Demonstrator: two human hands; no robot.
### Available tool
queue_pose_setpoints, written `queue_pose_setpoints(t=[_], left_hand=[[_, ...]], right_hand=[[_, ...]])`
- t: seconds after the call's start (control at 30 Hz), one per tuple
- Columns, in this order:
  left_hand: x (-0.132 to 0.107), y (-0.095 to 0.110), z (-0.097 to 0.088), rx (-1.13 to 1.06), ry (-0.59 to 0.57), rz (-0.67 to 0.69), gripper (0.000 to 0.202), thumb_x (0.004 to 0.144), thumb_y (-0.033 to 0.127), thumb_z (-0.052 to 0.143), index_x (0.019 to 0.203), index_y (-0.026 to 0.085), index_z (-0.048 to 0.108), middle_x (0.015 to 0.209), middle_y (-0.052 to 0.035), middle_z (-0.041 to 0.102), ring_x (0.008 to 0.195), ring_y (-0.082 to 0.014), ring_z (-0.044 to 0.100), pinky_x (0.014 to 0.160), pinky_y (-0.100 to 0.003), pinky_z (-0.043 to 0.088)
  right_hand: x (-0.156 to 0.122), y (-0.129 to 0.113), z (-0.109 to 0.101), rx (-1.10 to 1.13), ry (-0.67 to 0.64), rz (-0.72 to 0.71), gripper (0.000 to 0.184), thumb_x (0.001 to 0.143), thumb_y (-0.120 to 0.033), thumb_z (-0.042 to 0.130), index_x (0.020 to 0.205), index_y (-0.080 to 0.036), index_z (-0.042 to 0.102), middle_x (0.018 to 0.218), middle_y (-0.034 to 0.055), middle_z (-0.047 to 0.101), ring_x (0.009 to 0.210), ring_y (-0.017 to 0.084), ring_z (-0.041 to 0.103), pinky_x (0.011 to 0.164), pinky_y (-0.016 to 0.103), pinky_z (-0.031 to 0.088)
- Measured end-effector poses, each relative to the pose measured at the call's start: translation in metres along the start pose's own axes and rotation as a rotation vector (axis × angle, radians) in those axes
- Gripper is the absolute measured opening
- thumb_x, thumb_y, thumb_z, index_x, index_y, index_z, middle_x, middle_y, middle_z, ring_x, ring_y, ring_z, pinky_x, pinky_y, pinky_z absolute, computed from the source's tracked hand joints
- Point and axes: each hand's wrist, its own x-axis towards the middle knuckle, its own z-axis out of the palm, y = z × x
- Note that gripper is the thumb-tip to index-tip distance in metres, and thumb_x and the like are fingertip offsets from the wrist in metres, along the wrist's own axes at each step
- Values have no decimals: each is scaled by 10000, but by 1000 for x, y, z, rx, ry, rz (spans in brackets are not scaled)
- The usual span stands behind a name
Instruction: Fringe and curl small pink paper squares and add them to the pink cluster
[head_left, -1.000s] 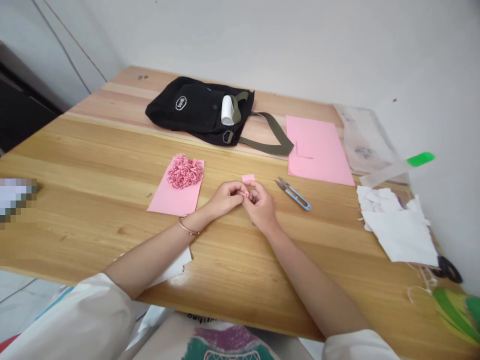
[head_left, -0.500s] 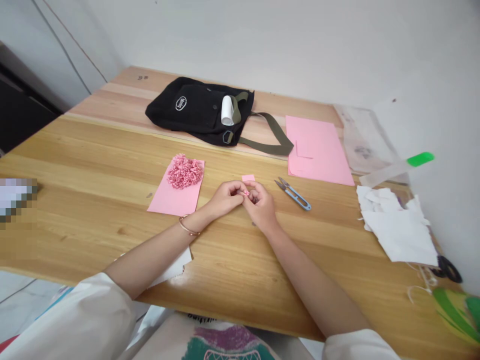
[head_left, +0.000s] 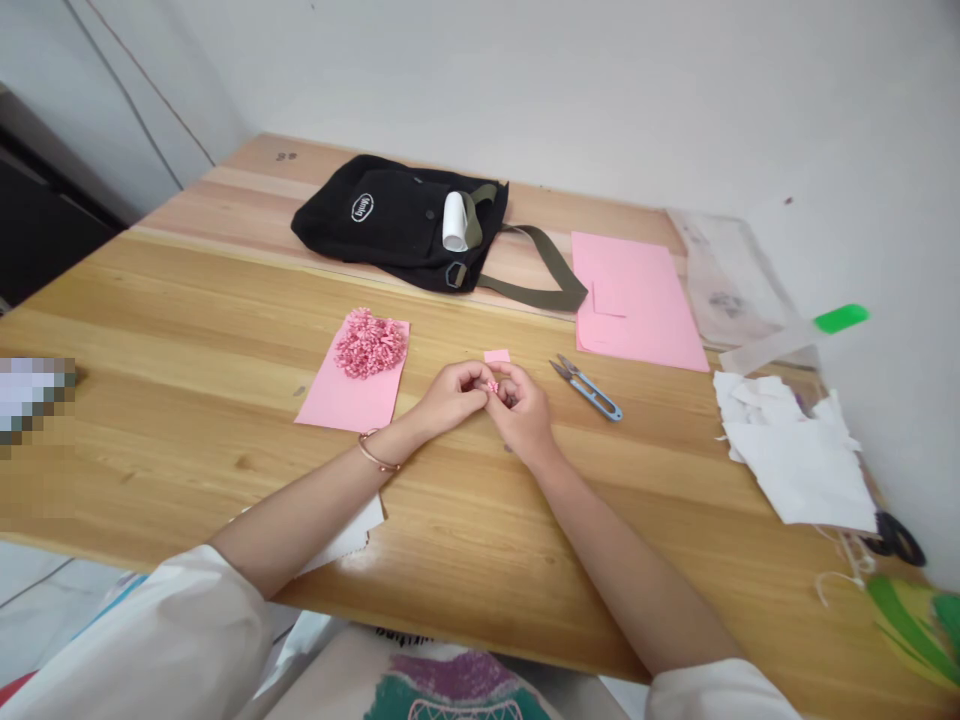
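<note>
Here, both hands meet near the middle of the wooden counter [head_left: 187, 330], fingertips together. The left hand [head_left: 448, 396] and the right hand [head_left: 526, 412] each close their grip on the same tiny pink paper bit [head_left: 493, 386], which is pinched between the fingertips just above the counter. A bracelet [head_left: 373, 455] circles the left wrist. Just beyond the hands lies a small pink square [head_left: 496, 356], and to its right, near the right hand, rest blue-handled snips [head_left: 589, 388]. To the left, a pink sheet [head_left: 346, 398] carries a heap of pink curls [head_left: 370, 342] at its far end. Farther back lie a black bag [head_left: 382, 215] with a white roll [head_left: 454, 220] on it, and a pink paper stack [head_left: 637, 300] to the right. White scraps [head_left: 795, 455] sit at the right edge.
</note>
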Motion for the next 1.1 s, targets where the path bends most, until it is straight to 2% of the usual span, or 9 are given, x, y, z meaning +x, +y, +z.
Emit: queue_pose_setpoints(t=[1.1], left_hand=[[0, -2, 0, -45, -14, 13, 50, 576, 143, 510, 626, 147, 510, 645, 14, 527, 650, -117, 489, 637, -240, 386]], right_hand=[[0, 2, 1, -3, 4, -23, 298, 706, -257, 554, 990, -174, 588, 482, -98, 358, 438, 71, 336, 478, 215, 294]])
